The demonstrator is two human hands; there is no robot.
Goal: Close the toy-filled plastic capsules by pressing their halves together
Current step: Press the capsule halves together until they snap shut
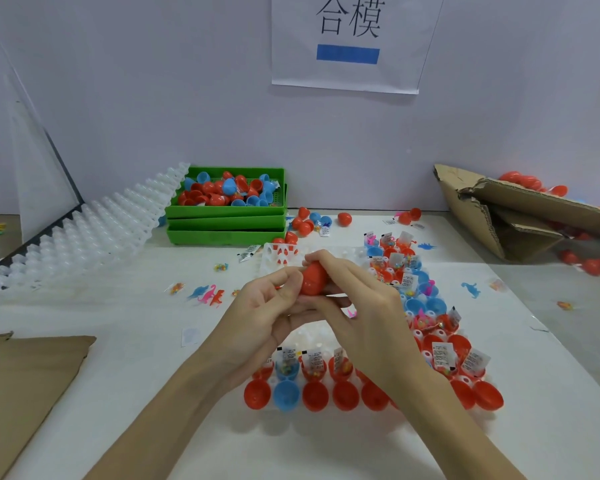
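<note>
White table [146, 375] | red capsule [313, 277] long axis roughly level, left-right | left hand [264, 310], right hand [357, 299] grip its ends

Bright, even, diffuse light fills the head view, seemingly from overhead, with no hard shadows. Soft, faint shadows sit under the forearms at 6 o'clock and beneath the stacked green trays [226, 223] at 11 o'clock. The white table [125, 368] is close to washed out, and a mild sheen lies on it at 3 o'clock. Wide-angle distortion bends and stretches the edges, strongly at 9 and 3 o'clock. The cardboard box [520, 216] at 2 o'clock looks soft and smeared; the centre is sharper, though slightly blurred overall.
</note>
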